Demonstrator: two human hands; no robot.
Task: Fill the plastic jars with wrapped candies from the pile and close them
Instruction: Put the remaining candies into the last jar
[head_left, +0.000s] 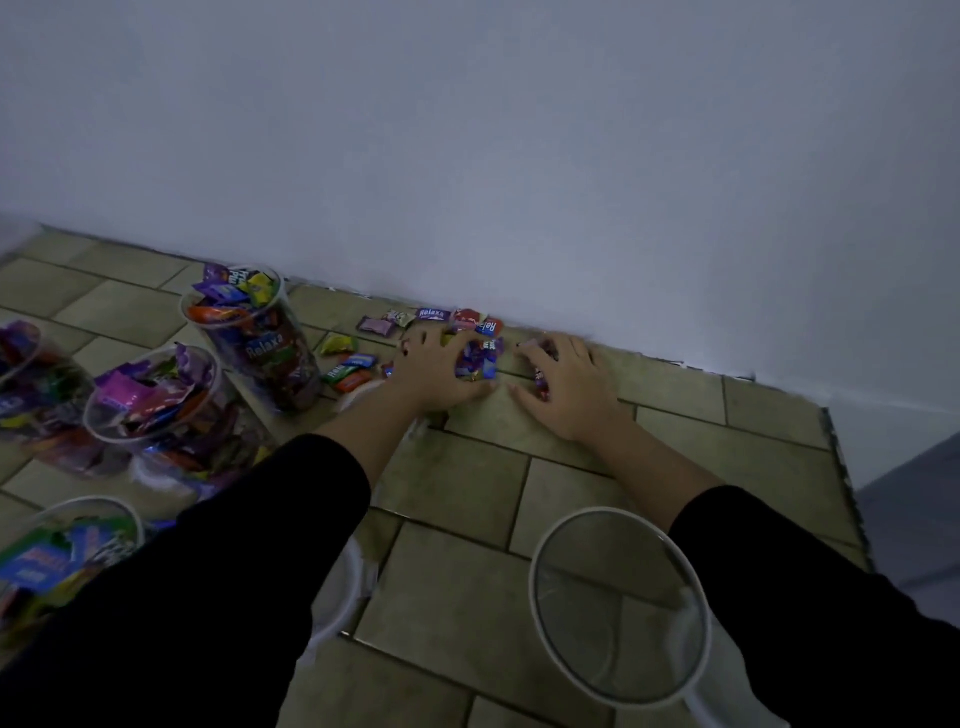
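Note:
Wrapped candies (434, 318) lie scattered on the tiled floor along the wall. My left hand (441, 371) curls around a bunch of purple and blue candies (478, 360). My right hand (566, 387) lies just to the right, its fingers curled over a few candies (541, 382). An empty clear plastic jar (618, 605) stands open near my right forearm. Several open jars filled with candies stand at the left: one at the back (254, 338), one in the middle (166, 415), one at the far left edge (36, 384) and one at the lower left (62, 551).
A white wall (519, 156) runs behind the candies. The tiled floor (467, 519) ends in a step edge (841, 467) at the right. Something white (343, 587) lies partly hidden under my left forearm.

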